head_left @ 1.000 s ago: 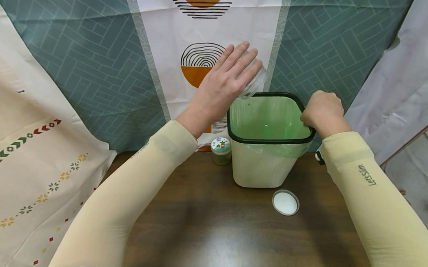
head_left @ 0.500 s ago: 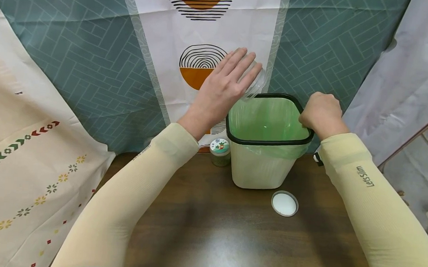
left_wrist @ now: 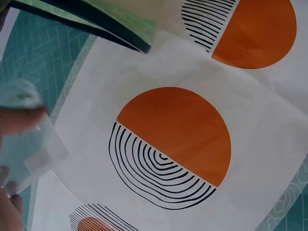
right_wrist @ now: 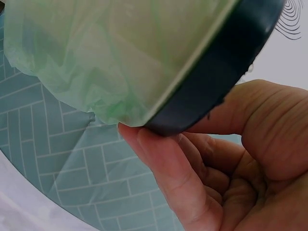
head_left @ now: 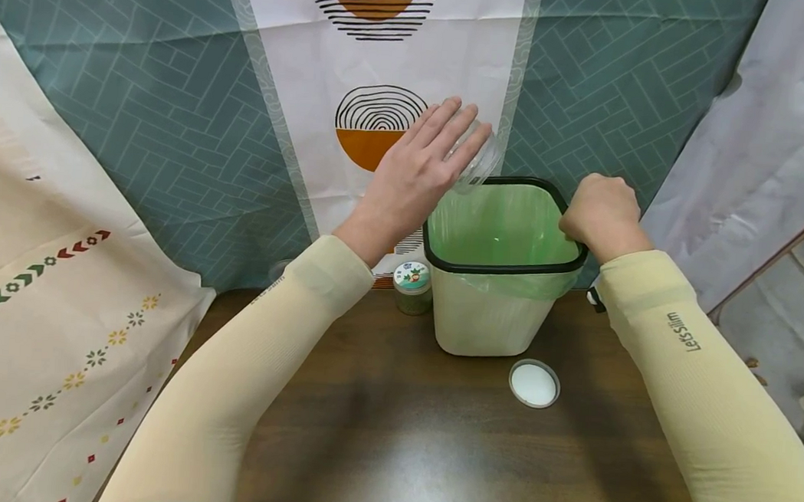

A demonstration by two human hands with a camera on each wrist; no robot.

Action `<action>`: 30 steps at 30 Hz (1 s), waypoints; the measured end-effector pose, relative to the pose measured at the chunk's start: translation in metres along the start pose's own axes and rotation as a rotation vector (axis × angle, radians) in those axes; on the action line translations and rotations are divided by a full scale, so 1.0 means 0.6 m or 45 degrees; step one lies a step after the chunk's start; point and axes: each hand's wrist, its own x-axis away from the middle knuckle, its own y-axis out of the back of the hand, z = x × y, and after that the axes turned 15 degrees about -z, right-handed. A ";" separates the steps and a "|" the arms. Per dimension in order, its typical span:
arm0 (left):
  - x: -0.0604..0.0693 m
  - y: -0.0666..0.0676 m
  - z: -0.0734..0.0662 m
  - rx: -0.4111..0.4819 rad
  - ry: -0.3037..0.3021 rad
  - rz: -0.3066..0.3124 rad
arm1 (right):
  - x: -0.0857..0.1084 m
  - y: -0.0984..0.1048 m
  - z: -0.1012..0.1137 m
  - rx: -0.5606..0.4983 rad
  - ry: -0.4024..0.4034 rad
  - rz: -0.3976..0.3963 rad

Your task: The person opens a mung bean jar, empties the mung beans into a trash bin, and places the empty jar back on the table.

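My left hand (head_left: 417,164) holds a clear plastic jar (head_left: 479,164) tilted above the back left of the trash can (head_left: 495,318). In the left wrist view, thumb and fingertips grip the clear jar (left_wrist: 41,149) from both sides; nothing can be made out inside it. Pale walls, a black rim and a green liner bag (head_left: 507,223) mark the trash can. With its thumb and curled fingers, my right hand (head_left: 603,213) pinches the can's right rim. The right wrist view shows that black rim (right_wrist: 211,72) between the thumb and fingers of the hand (right_wrist: 231,168).
On the wooden table (head_left: 362,448), a small lidded jar (head_left: 413,288) with greenish contents stands left of the can. A round white lid (head_left: 534,383) lies in front of it. Patterned cloths (head_left: 152,151) hang behind and at both sides.
My left hand has come down slightly with the clear jar, nearer the can's rim. The right hand keeps its grip on the rim. The head view has shifted a little.
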 end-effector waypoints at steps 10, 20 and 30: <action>0.005 -0.001 -0.004 -0.008 0.021 -0.003 | 0.000 0.001 0.001 0.009 0.013 0.004; 0.011 -0.001 0.000 0.027 0.077 0.003 | -0.001 0.001 0.002 0.017 0.023 0.004; 0.020 0.006 0.004 0.061 0.171 0.048 | 0.002 0.002 0.000 0.005 0.037 -0.003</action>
